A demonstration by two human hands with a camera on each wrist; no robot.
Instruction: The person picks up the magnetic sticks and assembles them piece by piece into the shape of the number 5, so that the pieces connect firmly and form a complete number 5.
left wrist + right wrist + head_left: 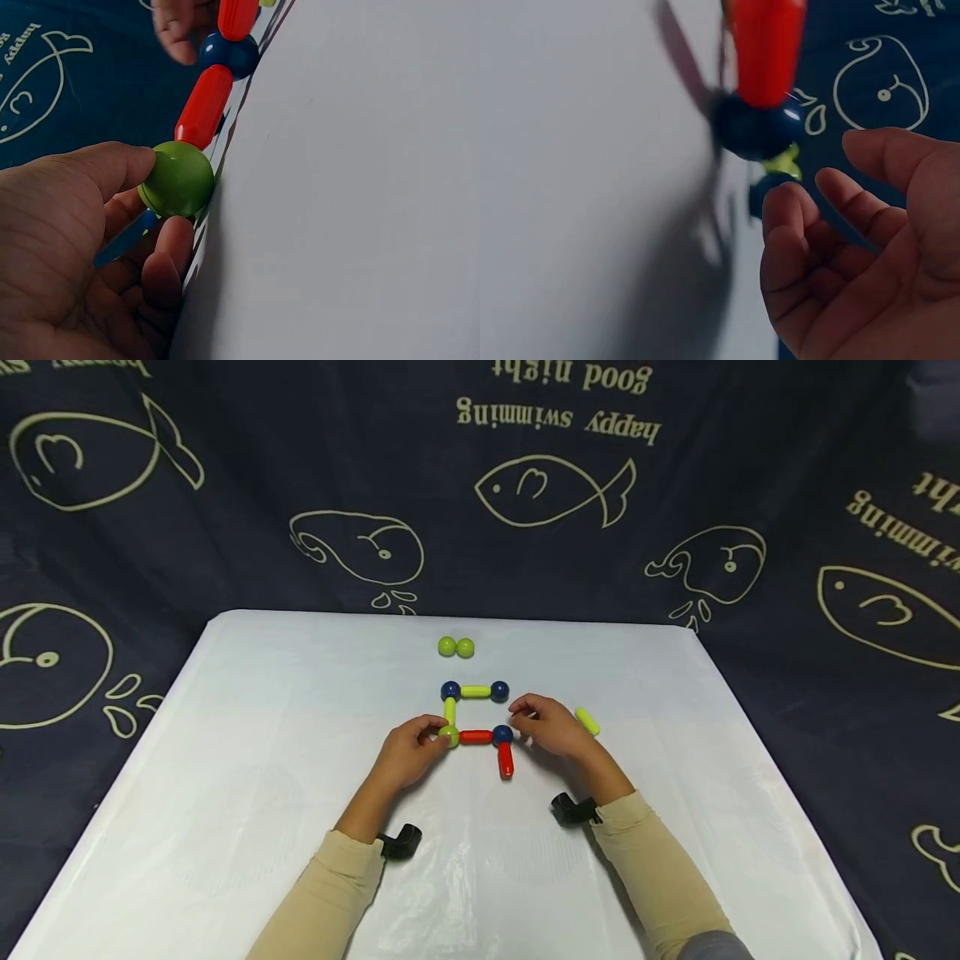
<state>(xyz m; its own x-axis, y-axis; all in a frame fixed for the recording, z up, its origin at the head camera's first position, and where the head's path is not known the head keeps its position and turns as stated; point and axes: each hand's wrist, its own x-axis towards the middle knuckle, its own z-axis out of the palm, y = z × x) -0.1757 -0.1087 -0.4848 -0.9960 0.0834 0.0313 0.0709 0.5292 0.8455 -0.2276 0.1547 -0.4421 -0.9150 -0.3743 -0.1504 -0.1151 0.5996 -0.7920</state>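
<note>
On the white table lies a figure of magnetic sticks and balls. My left hand (408,752) pinches the green ball (178,178) at its near left corner, thumb on one side and fingers on the other. From that ball a red stick (476,737) runs right to a blue ball (502,736), where a second red stick (506,761) points toward me. A yellow-green stick (450,710) leads away to another blue ball (451,691), and one more yellow-green stick (476,692) ends at a far-right blue ball (499,692). My right hand (553,725), loosely curled around nothing, hovers beside the near-right blue ball.
Two green balls (456,647) sit side by side beyond the figure. A loose yellow-green stick (587,721) lies just past my right hand. Behind the white table (225,735) hangs a dark cloth (435,443) with fish and whale drawings.
</note>
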